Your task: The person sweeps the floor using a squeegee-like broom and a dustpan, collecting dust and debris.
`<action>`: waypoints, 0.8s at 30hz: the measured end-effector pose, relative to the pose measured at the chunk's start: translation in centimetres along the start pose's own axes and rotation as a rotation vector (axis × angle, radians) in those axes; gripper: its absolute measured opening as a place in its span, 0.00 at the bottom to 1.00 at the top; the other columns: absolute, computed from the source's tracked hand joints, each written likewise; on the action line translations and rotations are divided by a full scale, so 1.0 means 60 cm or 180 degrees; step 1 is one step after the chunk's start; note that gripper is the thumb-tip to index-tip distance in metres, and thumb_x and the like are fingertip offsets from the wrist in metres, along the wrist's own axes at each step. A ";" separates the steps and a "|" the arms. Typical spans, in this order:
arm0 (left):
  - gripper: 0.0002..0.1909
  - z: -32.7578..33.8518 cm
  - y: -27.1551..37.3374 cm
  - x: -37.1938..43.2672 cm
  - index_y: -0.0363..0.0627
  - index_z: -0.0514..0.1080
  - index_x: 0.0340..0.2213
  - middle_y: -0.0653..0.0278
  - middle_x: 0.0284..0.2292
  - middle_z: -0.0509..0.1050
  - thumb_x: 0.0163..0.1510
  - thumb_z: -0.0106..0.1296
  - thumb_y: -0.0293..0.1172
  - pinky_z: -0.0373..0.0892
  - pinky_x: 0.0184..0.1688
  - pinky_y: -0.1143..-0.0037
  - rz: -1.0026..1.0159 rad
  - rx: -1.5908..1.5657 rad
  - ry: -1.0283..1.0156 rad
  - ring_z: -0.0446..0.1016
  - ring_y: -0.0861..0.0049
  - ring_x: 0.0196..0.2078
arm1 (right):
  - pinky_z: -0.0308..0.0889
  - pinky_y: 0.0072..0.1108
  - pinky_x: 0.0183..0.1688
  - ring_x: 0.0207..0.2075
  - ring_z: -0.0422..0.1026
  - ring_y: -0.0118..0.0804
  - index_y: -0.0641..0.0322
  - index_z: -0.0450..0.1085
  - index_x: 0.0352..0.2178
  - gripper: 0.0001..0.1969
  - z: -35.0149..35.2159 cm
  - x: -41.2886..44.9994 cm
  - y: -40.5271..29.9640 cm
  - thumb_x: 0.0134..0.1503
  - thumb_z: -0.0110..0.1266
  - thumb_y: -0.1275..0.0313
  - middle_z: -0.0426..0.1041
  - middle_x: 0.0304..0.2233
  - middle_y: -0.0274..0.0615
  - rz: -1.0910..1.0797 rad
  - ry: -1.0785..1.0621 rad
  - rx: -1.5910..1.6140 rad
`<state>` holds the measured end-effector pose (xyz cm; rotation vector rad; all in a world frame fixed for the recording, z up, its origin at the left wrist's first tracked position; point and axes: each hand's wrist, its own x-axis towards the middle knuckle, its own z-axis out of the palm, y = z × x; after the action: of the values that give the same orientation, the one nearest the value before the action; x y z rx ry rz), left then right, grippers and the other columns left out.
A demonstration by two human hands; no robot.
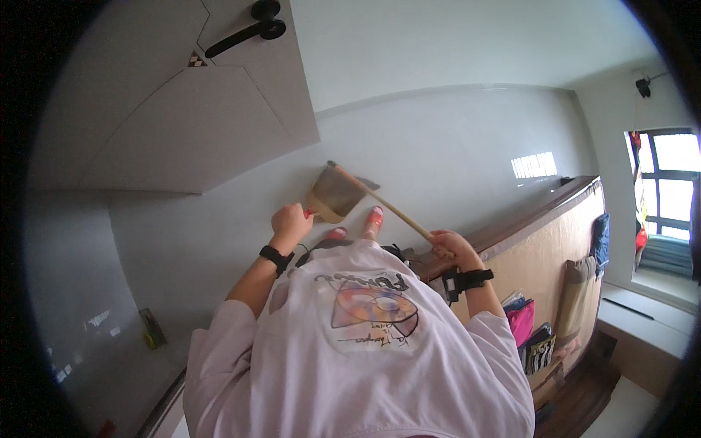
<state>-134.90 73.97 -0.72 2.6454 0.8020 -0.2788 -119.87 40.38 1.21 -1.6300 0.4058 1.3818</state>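
My left hand [292, 222] is closed on the red handle end of a dustpan [324, 198], which is held low over the pale floor in front of my feet. In my right hand [454, 246] is the upper end of a long wooden broom handle [402, 216]. The handle slants down and left, and its far end lies over the dustpan. Dark bristles show beside the pan, partly hidden by the handle. A red shoe [374, 218] is just right of the dustpan, and the other is partly covered by my shirt.
A door with a black lever handle [246, 37] stands at the upper left. To my right is a wood-edged bed [515, 263] with a rolled mat [575, 298], folded cloth and packets on it. A barred window [671, 180] is at the far right. A small green object [152, 328] lies at the lower left.
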 end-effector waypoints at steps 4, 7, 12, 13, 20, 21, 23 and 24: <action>0.12 -0.005 -0.020 -0.008 0.42 0.69 0.16 0.55 0.17 0.70 0.35 0.52 0.40 0.66 0.23 0.68 -0.0001 -0.0007 -0.0041 0.70 0.60 0.22 | 0.51 0.10 0.07 0.10 0.58 0.22 0.67 0.58 0.37 0.14 -0.016 -0.055 0.007 0.47 0.44 0.74 0.58 0.13 0.31 -0.0210 -0.0038 0.1079; 0.12 -0.005 -0.041 -0.018 0.43 0.69 0.16 0.56 0.17 0.70 0.35 0.51 0.40 0.66 0.23 0.68 0.0154 0.0032 -0.0033 0.70 0.61 0.21 | 0.51 0.10 0.07 0.10 0.59 0.22 0.69 0.59 0.36 0.14 0.009 -0.064 0.021 0.47 0.44 0.74 0.58 0.12 0.32 -0.0474 0.0667 0.0816; 0.11 -0.021 -0.058 -0.021 0.44 0.69 0.16 0.56 0.17 0.70 0.35 0.51 0.39 0.66 0.23 0.68 0.0403 0.0123 -0.0141 0.70 0.61 0.21 | 0.55 0.16 0.11 0.13 0.62 0.26 0.72 0.59 0.36 0.17 0.048 -0.030 0.045 0.44 0.47 0.73 0.62 0.14 0.36 -0.0819 0.1205 0.0078; 0.11 -0.023 -0.059 -0.021 0.43 0.69 0.16 0.56 0.16 0.70 0.35 0.51 0.39 0.66 0.23 0.68 0.0473 0.0124 -0.0146 0.70 0.61 0.21 | 0.56 0.17 0.11 0.13 0.62 0.27 0.71 0.59 0.35 0.16 0.043 -0.014 0.052 0.44 0.47 0.73 0.62 0.15 0.37 -0.0819 0.1458 -0.0032; 0.13 -0.003 -0.072 -0.032 0.43 0.69 0.18 0.56 0.18 0.70 0.36 0.50 0.42 0.66 0.26 0.68 0.0658 0.0323 -0.0244 0.70 0.61 0.23 | 0.58 0.21 0.12 0.13 0.63 0.31 0.69 0.60 0.30 0.11 0.012 0.073 0.082 0.43 0.47 0.75 0.62 0.14 0.38 -0.0545 0.1845 0.0102; 0.13 -0.003 -0.074 -0.041 0.43 0.69 0.18 0.56 0.18 0.70 0.36 0.50 0.42 0.66 0.26 0.68 0.0651 0.0335 -0.0261 0.70 0.61 0.23 | 0.58 0.21 0.12 0.13 0.63 0.31 0.69 0.60 0.30 0.11 0.026 0.068 0.091 0.43 0.47 0.75 0.62 0.14 0.38 -0.0527 0.1833 0.0108; 0.13 -0.013 -0.063 -0.035 0.44 0.70 0.17 0.56 0.18 0.71 0.36 0.50 0.42 0.66 0.26 0.68 0.0757 0.0308 -0.0353 0.70 0.61 0.23 | 0.60 0.22 0.13 0.14 0.64 0.32 0.69 0.60 0.29 0.10 0.055 0.060 0.083 0.42 0.48 0.76 0.63 0.15 0.40 -0.0217 0.1712 -0.0456; 0.13 -0.012 -0.057 -0.032 0.44 0.70 0.17 0.56 0.18 0.71 0.36 0.50 0.42 0.66 0.26 0.68 0.0805 0.0313 -0.0343 0.70 0.61 0.23 | 0.62 0.23 0.15 0.16 0.66 0.33 0.68 0.60 0.29 0.11 0.060 0.080 0.113 0.42 0.48 0.76 0.65 0.17 0.43 -0.0043 0.1771 -0.0620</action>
<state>-138.33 75.94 -0.49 2.7588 0.4236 -0.3972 -125.55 41.22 -5.80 -2.1738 0.5910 0.9609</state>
